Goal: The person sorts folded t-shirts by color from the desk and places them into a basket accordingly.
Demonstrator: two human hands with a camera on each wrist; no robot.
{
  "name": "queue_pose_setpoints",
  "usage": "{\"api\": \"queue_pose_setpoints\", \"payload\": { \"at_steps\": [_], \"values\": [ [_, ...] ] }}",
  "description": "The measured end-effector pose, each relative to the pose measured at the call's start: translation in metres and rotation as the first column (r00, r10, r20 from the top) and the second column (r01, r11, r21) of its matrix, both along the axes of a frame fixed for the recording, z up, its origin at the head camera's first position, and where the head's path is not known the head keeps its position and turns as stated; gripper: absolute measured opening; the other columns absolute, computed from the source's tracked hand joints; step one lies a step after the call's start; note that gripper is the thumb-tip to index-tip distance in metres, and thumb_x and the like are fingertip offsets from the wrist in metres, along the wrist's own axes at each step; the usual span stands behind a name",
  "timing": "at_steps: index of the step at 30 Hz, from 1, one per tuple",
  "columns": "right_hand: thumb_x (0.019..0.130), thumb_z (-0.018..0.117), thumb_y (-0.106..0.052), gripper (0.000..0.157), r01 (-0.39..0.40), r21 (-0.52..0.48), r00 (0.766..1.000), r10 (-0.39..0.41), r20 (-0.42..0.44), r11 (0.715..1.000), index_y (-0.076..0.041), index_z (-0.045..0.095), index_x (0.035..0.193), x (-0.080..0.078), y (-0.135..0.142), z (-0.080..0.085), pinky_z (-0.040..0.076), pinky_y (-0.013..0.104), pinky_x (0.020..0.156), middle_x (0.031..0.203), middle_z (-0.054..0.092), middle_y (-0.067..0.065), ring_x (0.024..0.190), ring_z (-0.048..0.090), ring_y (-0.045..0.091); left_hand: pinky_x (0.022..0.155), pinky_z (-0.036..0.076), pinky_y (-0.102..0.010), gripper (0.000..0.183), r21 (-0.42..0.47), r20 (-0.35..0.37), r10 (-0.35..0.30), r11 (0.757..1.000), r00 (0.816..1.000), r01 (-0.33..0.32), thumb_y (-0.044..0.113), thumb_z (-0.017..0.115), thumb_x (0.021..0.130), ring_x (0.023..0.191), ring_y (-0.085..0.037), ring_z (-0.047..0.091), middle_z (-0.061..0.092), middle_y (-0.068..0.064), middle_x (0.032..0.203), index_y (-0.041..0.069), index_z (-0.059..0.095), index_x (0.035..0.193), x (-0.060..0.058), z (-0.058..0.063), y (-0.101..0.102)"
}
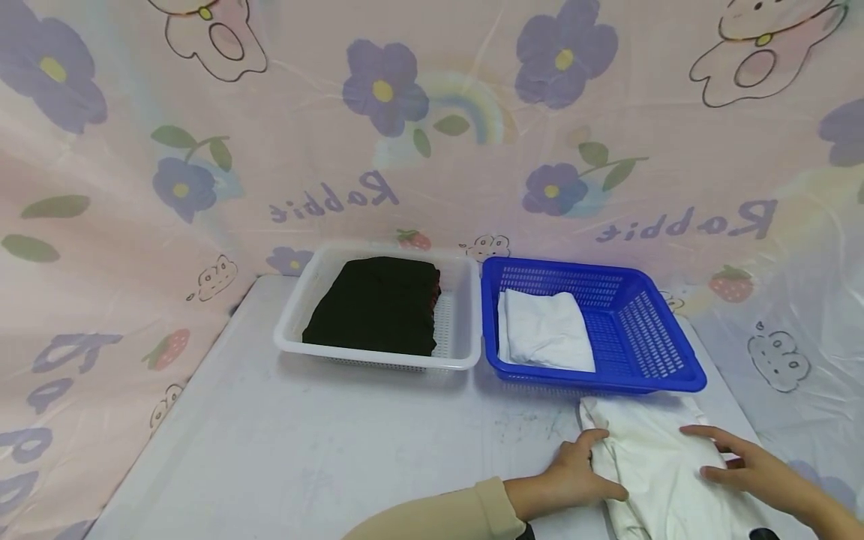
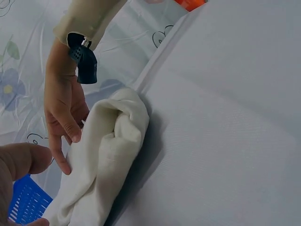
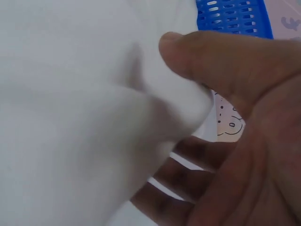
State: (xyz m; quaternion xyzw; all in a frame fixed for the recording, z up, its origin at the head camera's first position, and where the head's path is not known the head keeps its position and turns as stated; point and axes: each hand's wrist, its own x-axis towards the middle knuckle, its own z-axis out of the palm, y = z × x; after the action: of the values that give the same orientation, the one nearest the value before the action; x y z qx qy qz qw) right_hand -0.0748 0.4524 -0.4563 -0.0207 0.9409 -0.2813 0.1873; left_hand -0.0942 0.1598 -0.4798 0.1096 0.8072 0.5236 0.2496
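A folded white garment (image 1: 658, 457) lies on the table at the lower right in the head view, just in front of the blue basket. My left hand (image 1: 570, 476) is at its left edge, thumb and fingers spread apart and touching the cloth. On the opposite edge is my right hand (image 1: 759, 469), also with thumb and fingers apart. In the right wrist view, the right thumb (image 3: 188, 54) is over the cloth and the other fingertips are hidden behind its edge. The left wrist view shows the garment's rolled, layered end (image 2: 120, 125).
The blue basket (image 1: 675, 330) holds a folded white cloth (image 1: 547, 330) on its left side. Left of it, a white basket (image 1: 466, 315) contains a folded black garment (image 1: 378, 307). A patterned curtain (image 1: 432, 172) hangs behind the white table (image 1: 337, 450).
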Motion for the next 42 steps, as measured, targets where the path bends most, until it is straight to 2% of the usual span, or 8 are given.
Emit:
{"api": "queue_pose_setpoints", "payload": {
  "at_steps": [3, 10, 12, 18, 23, 30, 33, 42],
  "values": [
    [0.081, 0.058, -0.034, 0.054, -0.016, 0.016, 0.998, 0.017, -0.067, 1.0, -0.016, 0.04, 0.129, 0.0, -0.001, -0.007, 0.042, 0.02, 0.065, 0.113, 0.028, -0.039, 0.089, 0.035, -0.016, 0.063, 0.038, -0.021, 0.069, 0.021, 0.011, -0.013, 1.0, 1.0, 0.013, 0.023, 0.078, 0.057, 0.078, -0.004, 0.043, 0.047, 0.004, 0.088, 0.043, 0.044, 0.114, 0.0, 0.0, -0.001],
    [0.081, 0.057, -0.036, 0.059, 0.027, -0.045, 0.999, -0.028, -0.021, 0.999, -0.017, 0.034, 0.132, -0.002, -0.007, -0.017, 0.034, 0.059, 0.074, 0.125, 0.034, -0.015, 0.098, 0.02, -0.025, 0.06, 0.037, -0.019, 0.069, 0.062, 0.021, -0.051, 0.997, 0.998, 0.05, 0.022, 0.078, 0.06, 0.068, -0.001, 0.043, 0.049, 0.008, 0.079, 0.04, 0.044, 0.116, 0.002, -0.002, -0.002],
    [0.081, 0.057, -0.037, 0.061, 0.05, -0.066, 0.999, -0.05, 0.004, 0.997, -0.017, 0.032, 0.133, -0.003, -0.009, -0.017, 0.03, 0.063, 0.076, 0.125, 0.031, -0.021, 0.108, 0.021, -0.018, 0.06, 0.038, -0.019, 0.067, 0.071, 0.032, -0.074, 0.995, 0.997, 0.072, 0.022, 0.077, 0.062, 0.068, 0.0, 0.045, 0.051, 0.009, 0.078, 0.039, 0.043, 0.117, 0.002, -0.002, -0.001],
    [0.084, 0.055, -0.034, 0.057, 0.05, -0.109, 0.998, -0.052, -0.02, 0.993, -0.018, 0.032, 0.133, -0.001, -0.011, -0.014, 0.03, 0.061, 0.076, 0.121, 0.028, -0.03, 0.089, 0.012, -0.033, 0.065, 0.042, -0.02, 0.063, 0.076, 0.02, -0.136, 0.988, 0.991, 0.134, 0.028, 0.075, 0.065, 0.079, 0.002, 0.05, 0.056, 0.01, 0.089, 0.039, 0.042, 0.118, 0.002, -0.005, 0.001],
    [0.084, 0.055, -0.033, 0.057, 0.065, -0.142, 0.998, -0.065, 0.0, 0.988, -0.016, 0.032, 0.133, 0.0, -0.01, -0.014, 0.031, 0.06, 0.075, 0.115, 0.024, -0.035, 0.086, 0.012, -0.032, 0.068, 0.043, -0.022, 0.063, 0.09, 0.022, -0.173, 0.981, 0.985, 0.171, 0.03, 0.074, 0.067, 0.088, 0.002, 0.049, 0.054, 0.013, 0.103, 0.043, 0.04, 0.118, 0.001, -0.007, 0.004],
    [0.081, 0.057, -0.034, 0.06, 0.079, -0.144, 0.997, -0.081, -0.003, 0.986, -0.017, 0.033, 0.133, 0.002, -0.013, -0.015, 0.029, 0.061, 0.077, 0.13, 0.033, -0.005, 0.088, 0.013, -0.033, 0.074, 0.043, -0.023, 0.064, 0.081, 0.007, -0.197, 0.977, 0.98, 0.196, 0.03, 0.074, 0.066, 0.101, 0.001, 0.047, 0.049, 0.017, 0.116, 0.045, 0.04, 0.118, 0.002, -0.008, 0.005],
    [0.08, 0.059, -0.036, 0.061, 0.087, -0.141, 0.996, -0.091, -0.018, 0.986, -0.017, 0.035, 0.133, 0.003, -0.015, -0.012, 0.028, 0.061, 0.077, 0.129, 0.035, -0.008, 0.089, 0.014, -0.033, 0.077, 0.043, -0.024, 0.063, 0.059, -0.009, -0.206, 0.977, 0.978, 0.206, 0.031, 0.074, 0.067, 0.106, 0.0, 0.046, 0.046, 0.02, 0.12, 0.046, 0.041, 0.118, 0.001, -0.007, 0.006],
    [0.075, 0.062, -0.04, 0.063, 0.079, -0.035, 0.994, -0.081, -0.073, 0.996, -0.022, 0.038, 0.131, 0.01, -0.028, -0.005, 0.041, 0.039, 0.077, 0.124, 0.037, -0.021, 0.089, 0.018, -0.029, 0.075, 0.041, -0.018, 0.06, -0.053, -0.158, -0.128, 0.991, 0.979, 0.121, 0.03, 0.077, 0.061, 0.094, 0.001, 0.048, 0.052, 0.014, 0.104, 0.036, 0.047, 0.113, 0.004, -0.011, 0.007]
  ]
}}
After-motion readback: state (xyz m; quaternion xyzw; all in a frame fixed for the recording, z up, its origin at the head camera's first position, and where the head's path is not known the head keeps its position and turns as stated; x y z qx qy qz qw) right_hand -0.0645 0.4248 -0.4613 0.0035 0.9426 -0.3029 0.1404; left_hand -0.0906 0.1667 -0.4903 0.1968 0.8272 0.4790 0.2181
